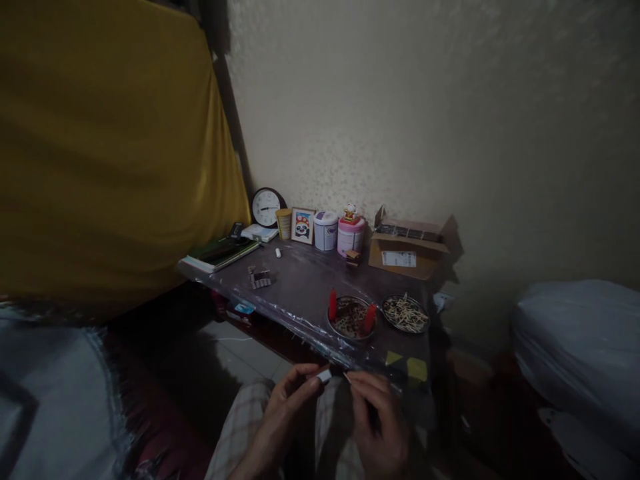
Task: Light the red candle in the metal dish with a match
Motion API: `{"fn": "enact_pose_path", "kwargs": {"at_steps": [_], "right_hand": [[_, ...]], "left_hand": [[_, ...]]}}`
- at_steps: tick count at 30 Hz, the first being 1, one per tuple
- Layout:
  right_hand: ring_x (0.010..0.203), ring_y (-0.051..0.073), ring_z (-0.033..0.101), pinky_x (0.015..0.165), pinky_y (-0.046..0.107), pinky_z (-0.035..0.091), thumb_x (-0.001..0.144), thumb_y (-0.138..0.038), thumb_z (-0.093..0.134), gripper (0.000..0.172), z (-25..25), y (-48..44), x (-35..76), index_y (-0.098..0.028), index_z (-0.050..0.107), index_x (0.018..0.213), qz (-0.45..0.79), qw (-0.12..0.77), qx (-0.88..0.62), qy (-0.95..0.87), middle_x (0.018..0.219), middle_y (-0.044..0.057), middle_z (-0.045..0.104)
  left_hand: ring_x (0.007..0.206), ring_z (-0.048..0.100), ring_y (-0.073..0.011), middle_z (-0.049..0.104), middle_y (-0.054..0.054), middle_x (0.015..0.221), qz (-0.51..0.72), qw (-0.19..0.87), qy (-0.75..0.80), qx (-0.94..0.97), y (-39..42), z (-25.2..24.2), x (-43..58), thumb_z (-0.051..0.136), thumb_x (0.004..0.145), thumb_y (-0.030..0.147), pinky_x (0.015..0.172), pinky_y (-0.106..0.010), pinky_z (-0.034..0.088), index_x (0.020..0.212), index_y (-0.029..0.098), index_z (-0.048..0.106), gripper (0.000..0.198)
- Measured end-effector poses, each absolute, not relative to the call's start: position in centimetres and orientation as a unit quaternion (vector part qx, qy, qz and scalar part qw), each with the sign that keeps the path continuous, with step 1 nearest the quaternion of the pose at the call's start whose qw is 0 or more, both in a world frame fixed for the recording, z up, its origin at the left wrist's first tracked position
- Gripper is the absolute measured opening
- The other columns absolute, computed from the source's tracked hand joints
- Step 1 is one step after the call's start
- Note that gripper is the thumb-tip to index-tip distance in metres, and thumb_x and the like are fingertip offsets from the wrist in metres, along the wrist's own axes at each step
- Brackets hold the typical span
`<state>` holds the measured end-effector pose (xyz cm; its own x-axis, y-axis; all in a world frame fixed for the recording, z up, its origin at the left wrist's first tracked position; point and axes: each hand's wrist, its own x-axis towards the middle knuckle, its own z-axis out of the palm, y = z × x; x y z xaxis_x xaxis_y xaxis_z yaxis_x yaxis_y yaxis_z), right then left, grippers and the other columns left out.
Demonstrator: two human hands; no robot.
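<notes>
Round clock [267, 207], panda picture [303, 226] beside white tub [326, 232], open cardboard box [406, 257], yellow cloth [110, 147]

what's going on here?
A seated person is working with both hands at a low table. The left hand holds a small box; the right hand, just apart from it, pinches a thin stick, probably a match. Beyond them, two red candles stand on a round plate, no flame visible, beside a dish of pale sticks.

dim, murky light; the box [407, 251] casts shadow rightward onto wall [500, 133].
</notes>
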<state>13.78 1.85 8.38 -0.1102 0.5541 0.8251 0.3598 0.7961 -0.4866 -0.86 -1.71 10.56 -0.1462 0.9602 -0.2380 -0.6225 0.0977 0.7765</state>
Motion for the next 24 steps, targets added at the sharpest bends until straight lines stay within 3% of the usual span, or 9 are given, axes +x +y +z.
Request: {"fn": "enact_pose_path", "kwargs": {"at_steps": [4,9,18,24], "right_hand": [[0.082,0.017,0.068,0.073,0.030,0.057,0.087,-0.010,0.048,0.023,6.8,3.9,13.5,-0.023,0.064,0.098,0.070,0.549,-0.332,-0.764,0.088,0.005,0.071],[0.082,0.017,0.068,0.074,0.028,0.055,0.088,-0.019,0.053,0.012,5.9,5.5,13.7,-0.020,0.065,0.087,0.130,0.597,-0.401,-0.683,0.085,0.005,0.070],[0.081,0.016,0.068,0.074,0.028,0.056,0.086,-0.014,0.055,0.010,7.1,3.3,12.3,-0.021,0.062,0.084,0.196,0.611,-0.352,-0.681,0.085,0.004,0.070],[0.082,0.015,0.068,0.075,0.026,0.057,0.087,-0.012,0.054,0.012,6.9,3.1,12.3,-0.022,0.061,0.090,0.184,0.593,-0.338,-0.707,0.086,0.003,0.070]], "left_hand": [[0.080,0.065,-0.0141,0.076,0.000,0.080,0.646,0.614,0.400,0.213,-1.7,10.9,-0.9,0.078,0.064,0.024,0.079,-0.023,0.045,0.082,0.021,0.072,0.019],[0.082,0.066,-0.0141,0.076,0.001,0.078,0.645,0.615,0.404,0.206,-1.7,10.2,-1.1,0.076,0.066,0.023,0.078,-0.021,0.046,0.082,0.022,0.071,0.016],[0.093,0.067,-0.0206,0.078,-0.001,0.086,0.648,0.601,0.421,0.204,-1.3,10.4,-1.0,0.078,0.061,0.026,0.086,-0.028,0.047,0.081,0.023,0.071,0.022],[0.085,0.068,-0.0180,0.079,-0.002,0.086,0.651,0.599,0.418,0.206,-1.3,10.3,-1.0,0.079,0.060,0.025,0.081,-0.026,0.048,0.081,0.022,0.072,0.023]]}}
